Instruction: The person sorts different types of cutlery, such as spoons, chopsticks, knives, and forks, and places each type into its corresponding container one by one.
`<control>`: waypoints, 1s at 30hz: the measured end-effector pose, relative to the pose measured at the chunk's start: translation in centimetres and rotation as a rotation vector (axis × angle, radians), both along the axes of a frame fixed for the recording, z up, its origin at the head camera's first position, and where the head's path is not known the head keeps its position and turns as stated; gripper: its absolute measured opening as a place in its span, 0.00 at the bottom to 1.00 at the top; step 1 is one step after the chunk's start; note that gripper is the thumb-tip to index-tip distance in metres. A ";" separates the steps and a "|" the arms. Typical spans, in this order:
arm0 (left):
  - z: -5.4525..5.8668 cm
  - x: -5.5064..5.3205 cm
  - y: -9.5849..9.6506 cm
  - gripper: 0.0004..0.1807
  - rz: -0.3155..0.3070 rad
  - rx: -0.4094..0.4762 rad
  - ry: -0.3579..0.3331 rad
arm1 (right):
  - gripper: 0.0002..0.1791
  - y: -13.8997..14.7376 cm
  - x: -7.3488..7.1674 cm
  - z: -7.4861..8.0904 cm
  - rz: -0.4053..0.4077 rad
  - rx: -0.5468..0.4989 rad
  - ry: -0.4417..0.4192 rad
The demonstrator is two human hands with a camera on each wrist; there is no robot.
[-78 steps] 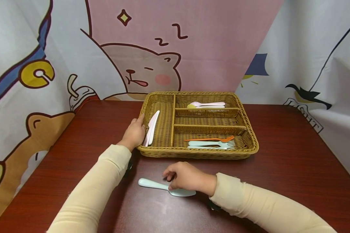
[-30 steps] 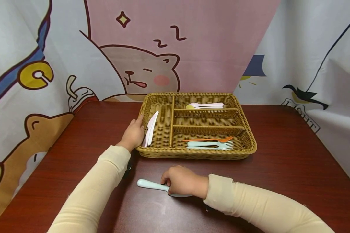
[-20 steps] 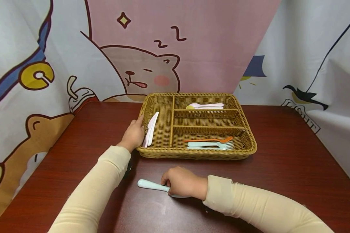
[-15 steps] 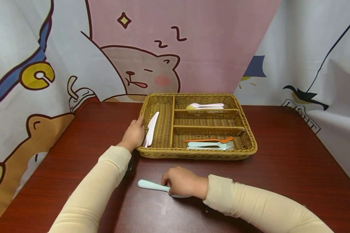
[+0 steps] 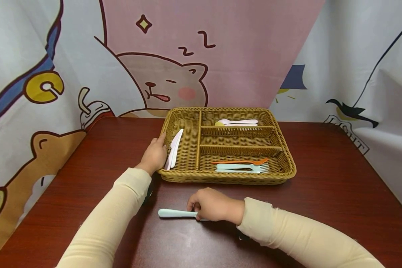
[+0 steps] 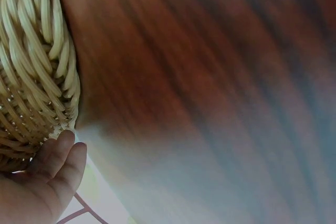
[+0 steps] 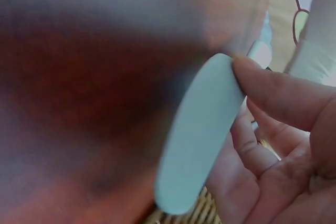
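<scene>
My right hand (image 5: 216,204) pinches a pale mint plastic knife (image 5: 175,213) between thumb and fingers, in front of the basket. Its handle points left; in the right wrist view the broad blade (image 7: 199,135) stands tilted beside the thumb. At the left side of the wicker cutlery basket (image 5: 227,178), my left hand (image 5: 154,154) rests against the wall with its fingers fairly straight. The left wrist view shows the left fingers (image 6: 71,169) touching the weave. Just inside that wall lie a pink and a white knife (image 5: 176,149) in the long left compartment.
The front right compartment holds an orange fork (image 5: 259,161) and mint forks (image 5: 241,167). Pink and yellow cutlery (image 5: 239,121) lies in the back compartment. Wooden dividers (image 5: 198,141) separate the sections. A printed curtain (image 5: 241,56) hangs behind the dark red table (image 5: 321,178).
My right hand came down onto the knife's blade end, took hold of it, and has now risen slightly with it, levelling the handle. My left hand has stayed at the basket.
</scene>
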State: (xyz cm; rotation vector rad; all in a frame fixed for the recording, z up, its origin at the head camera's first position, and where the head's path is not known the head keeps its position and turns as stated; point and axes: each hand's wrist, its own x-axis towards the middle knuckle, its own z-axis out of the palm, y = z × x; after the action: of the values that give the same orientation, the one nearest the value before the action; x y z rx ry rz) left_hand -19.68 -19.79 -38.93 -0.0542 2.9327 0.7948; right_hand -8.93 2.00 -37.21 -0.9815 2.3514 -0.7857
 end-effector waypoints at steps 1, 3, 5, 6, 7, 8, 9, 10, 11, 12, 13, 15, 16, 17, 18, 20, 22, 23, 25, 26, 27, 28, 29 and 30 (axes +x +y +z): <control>0.0 0.0 0.0 0.30 0.000 0.000 -0.001 | 0.11 0.1 -0.1 0.1 0.000 -0.004 0.005; 0.0 0.0 0.0 0.30 0.000 0.000 -0.004 | 0.10 0.2 -0.4 0.5 -0.001 -0.017 0.008; 0.0 0.0 0.0 0.30 0.001 0.002 -0.006 | 0.10 0.3 -0.6 0.9 -0.006 -0.026 0.010; 0.0 0.0 0.0 0.30 0.001 0.002 -0.007 | 0.10 0.4 -0.7 1.0 -0.010 -0.032 0.016; 0.0 0.0 0.0 0.30 0.001 0.001 -0.007 | 0.10 0.5 -0.9 1.2 -0.012 -0.037 0.023; 0.0 0.0 0.0 0.30 0.002 0.003 -0.008 | 0.10 0.5 -1.0 1.4 -0.015 -0.042 0.027; 0.0 0.0 0.0 0.30 0.002 0.002 -0.008 | 0.10 0.6 -1.1 1.5 -0.018 -0.048 0.034; 0.0 0.0 0.0 0.30 0.003 0.002 -0.008 | 0.10 0.6 -1.2 1.7 -0.022 -0.052 0.035; 0.0 0.0 0.0 0.30 0.003 0.002 -0.008 | 0.10 0.7 -1.3 1.9 -0.027 -0.056 0.039; 0.0 0.0 0.0 0.30 0.003 0.004 -0.009 | 0.10 0.7 -1.5 2.0 -0.030 -0.060 0.046; 0.0 0.0 0.0 0.30 0.003 0.005 -0.008 | 0.10 0.8 -1.6 2.2 -0.032 -0.065 0.046; 0.0 0.0 0.0 0.30 0.000 0.002 -0.003 | 0.10 0.8 -1.8 2.5 -0.037 -0.069 0.051; 0.0 0.0 0.0 0.30 0.002 0.003 -0.001 | 0.10 0.9 -2.0 2.7 -0.041 -0.073 0.049; 0.0 0.1 0.0 0.30 0.001 0.002 0.001 | 0.10 0.9 -2.2 2.9 -0.045 -0.077 0.046; 0.0 0.1 0.0 0.30 0.002 0.002 0.002 | 0.10 0.9 -2.4 3.2 -0.048 -0.083 0.044; 0.0 0.1 0.0 0.30 -0.002 -0.001 0.005 | 0.10 1.0 -2.9 3.6 -0.054 -0.092 0.046; 0.1 0.1 0.0 0.30 -0.005 0.004 0.004 | 0.09 1.2 -3.4 4.2 -0.063 -0.098 0.051; 0.1 0.2 0.0 0.30 -0.008 0.005 0.005 | 0.09 1.2 -3.7 4.4 -0.069 -0.098 0.059; 0.1 0.2 0.0 0.30 -0.011 0.006 0.009 | 0.09 1.4 -4.4 5.0 -0.079 -0.100 0.076; 0.1 0.2 0.0 0.30 -0.011 0.006 0.011 | 0.08 1.5 -4.7 5.2 -0.087 -0.099 0.080; 0.1 0.2 0.0 0.30 -0.011 0.004 0.014 | 0.08 1.5 -5.0 5.4 -0.094 -0.099 0.084; 0.1 0.2 0.0 0.30 -0.012 0.001 0.019 | 0.08 1.6 -5.4 5.6 -0.102 -0.097 0.087; 0.1 0.2 0.0 0.30 -0.011 -0.001 0.024 | 0.08 1.6 -5.7 5.8 -0.105 -0.098 0.088; 0.1 0.2 0.1 0.30 -0.011 -0.003 0.028 | 0.08 1.7 -6.0 5.9 -0.111 -0.098 0.085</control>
State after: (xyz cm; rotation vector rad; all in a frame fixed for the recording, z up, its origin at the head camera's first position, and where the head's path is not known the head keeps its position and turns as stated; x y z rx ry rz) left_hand -19.48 -19.73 -38.79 -0.0266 2.9580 0.7964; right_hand -14.97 3.68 -31.34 -0.9472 2.4786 -0.9269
